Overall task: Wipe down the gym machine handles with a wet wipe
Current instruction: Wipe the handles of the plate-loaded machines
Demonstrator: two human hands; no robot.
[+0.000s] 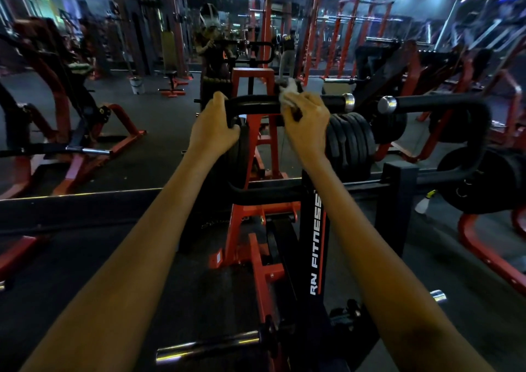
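A black padded handle (256, 104) with a chrome end cap (348, 102) runs left to right in front of me, on a red and black machine. My left hand (215, 126) grips the bend of this handle at its left end. My right hand (306, 118) holds a white wet wipe (287, 92) wrapped over the handle's middle, fingers curled round both. A second black handle (438, 104) with its own chrome cap lies to the right, untouched.
Black weight plates (351, 141) hang behind the handles. A white spray bottle (424, 202) stands on the floor at right. A mirror ahead reflects the machine and a person. Red machine frames (85, 132) stand left and right, a chrome bar (207, 346) sticks out below.
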